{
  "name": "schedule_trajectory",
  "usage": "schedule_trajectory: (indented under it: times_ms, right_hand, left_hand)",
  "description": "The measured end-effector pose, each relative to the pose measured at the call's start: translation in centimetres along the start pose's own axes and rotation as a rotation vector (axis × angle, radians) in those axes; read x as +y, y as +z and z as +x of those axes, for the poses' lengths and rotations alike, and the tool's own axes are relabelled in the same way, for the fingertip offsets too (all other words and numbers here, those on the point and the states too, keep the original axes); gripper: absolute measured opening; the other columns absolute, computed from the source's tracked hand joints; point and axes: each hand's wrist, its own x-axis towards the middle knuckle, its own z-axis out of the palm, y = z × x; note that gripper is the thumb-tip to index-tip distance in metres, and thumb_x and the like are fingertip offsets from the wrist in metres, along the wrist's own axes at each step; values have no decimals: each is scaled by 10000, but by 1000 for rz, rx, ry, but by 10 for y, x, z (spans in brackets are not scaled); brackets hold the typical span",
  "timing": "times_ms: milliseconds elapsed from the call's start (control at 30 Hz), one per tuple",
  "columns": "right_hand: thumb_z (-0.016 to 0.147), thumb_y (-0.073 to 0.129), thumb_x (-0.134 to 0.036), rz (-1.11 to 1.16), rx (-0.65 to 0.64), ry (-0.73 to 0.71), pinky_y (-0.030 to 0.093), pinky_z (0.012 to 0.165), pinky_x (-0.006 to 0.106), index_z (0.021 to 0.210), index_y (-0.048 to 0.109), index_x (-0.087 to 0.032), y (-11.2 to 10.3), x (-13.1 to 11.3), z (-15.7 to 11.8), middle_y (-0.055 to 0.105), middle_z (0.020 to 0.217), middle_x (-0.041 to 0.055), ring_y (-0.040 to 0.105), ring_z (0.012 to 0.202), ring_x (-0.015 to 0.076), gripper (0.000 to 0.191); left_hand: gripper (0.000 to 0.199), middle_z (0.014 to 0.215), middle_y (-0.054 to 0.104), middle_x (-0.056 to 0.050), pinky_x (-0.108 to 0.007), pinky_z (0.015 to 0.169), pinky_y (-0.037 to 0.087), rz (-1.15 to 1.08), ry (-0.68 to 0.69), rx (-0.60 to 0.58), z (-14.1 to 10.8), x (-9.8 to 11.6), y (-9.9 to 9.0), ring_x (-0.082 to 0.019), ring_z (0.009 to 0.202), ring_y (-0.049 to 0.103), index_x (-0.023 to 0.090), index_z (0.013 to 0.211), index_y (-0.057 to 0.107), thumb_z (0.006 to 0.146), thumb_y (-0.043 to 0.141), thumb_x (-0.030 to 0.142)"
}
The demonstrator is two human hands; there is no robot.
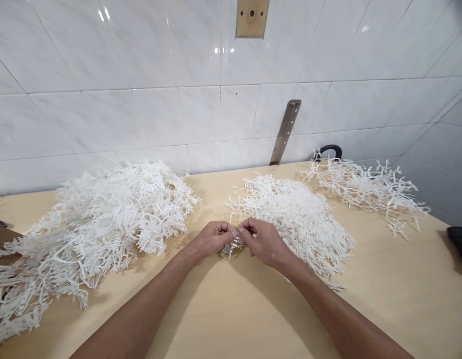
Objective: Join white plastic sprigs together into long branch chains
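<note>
Both hands meet above the middle of the wooden table, fingertips almost touching. My left hand (pixel 216 238) is closed in a pinch on a small white branched piece (pixel 234 244). Pinching at the same piece from the other side is my right hand (pixel 261 240). The piece hangs below the fingertips and is partly hidden by them. Just behind and right of my right hand lies a pile of thin white sticks (pixel 301 214). A larger heap of white branched pieces (pixel 114 214) spreads over the left side.
Bare white branching frames (pixel 361 184) lie at the back right, near a black curved handle (pixel 332 147). A metal strip (pixel 286 130) leans at the tiled wall (pixel 152 114). A black object (pixel 459 244) is at the right edge, a brown one (pixel 2 239) at the left.
</note>
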Motion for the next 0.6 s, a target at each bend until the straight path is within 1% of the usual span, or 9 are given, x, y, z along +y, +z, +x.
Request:
schedule_trajectory:
  times_ms: [133, 233, 300, 367, 433, 500, 600]
  right_hand:
    - [919, 489, -299, -124, 36, -50, 417, 565, 267, 822, 614, -202, 2, -1, -1, 624, 678, 2, 569, 582, 153, 186]
    - [940, 453, -249, -230, 88, -172, 428, 657, 293, 851, 588, -194, 7, 4, 0, 636, 798, 41, 577, 715, 180, 171]
    - [946, 414, -200, -311, 137, -235, 427, 691, 307, 871, 575, -186, 9, 9, 3, 629, 871, 71, 572, 764, 192, 178]
    - [931, 408, -169, -360, 204, -223, 423, 693, 313, 869, 569, -184, 8, 14, 6, 623, 891, 85, 568, 773, 199, 174]
    - [906, 447, -179, -328, 265, -159, 423, 674, 310, 848, 569, -190, 3, 15, 8, 628, 843, 69, 566, 738, 194, 136]
    - [888, 492, -220, -234, 289, -117, 430, 658, 302, 833, 573, -198, -3, 12, 7, 637, 794, 44, 567, 703, 183, 100]
    - [873, 524, -255, -86, 270, -134, 451, 661, 293, 848, 591, -200, -8, 4, 4, 668, 822, 37, 593, 722, 172, 91]
  left_hand:
    - [375, 598, 495, 35, -217, 489, 322, -2, 7, 21, 0, 1, 0, -75, 506, 416, 147, 769, 602, 748, 705, 507]
    - [387, 614, 499, 33, -213, 489, 287, -31, 34, 3, 0, 0, 1, -65, 510, 400, 147, 753, 586, 745, 711, 513]
    - [387, 612, 484, 40, -211, 486, 276, -62, 31, -29, 0, -1, 1, -58, 501, 375, 149, 744, 573, 728, 731, 501]
    - [392, 599, 472, 47, -212, 486, 291, -85, 13, -50, 0, -2, 1, -57, 491, 365, 152, 747, 566, 710, 747, 498]
    - [409, 588, 462, 53, -213, 485, 306, -98, 4, -43, 0, -2, 2, -56, 481, 358, 156, 753, 564, 699, 752, 515]
    - [429, 592, 464, 53, -208, 483, 298, -107, 6, -8, 1, -2, 1, -50, 476, 348, 154, 756, 565, 698, 747, 538]
    - [443, 617, 493, 35, -202, 485, 271, -116, 17, 26, 2, 0, 1, -48, 490, 358, 145, 762, 576, 694, 749, 547]
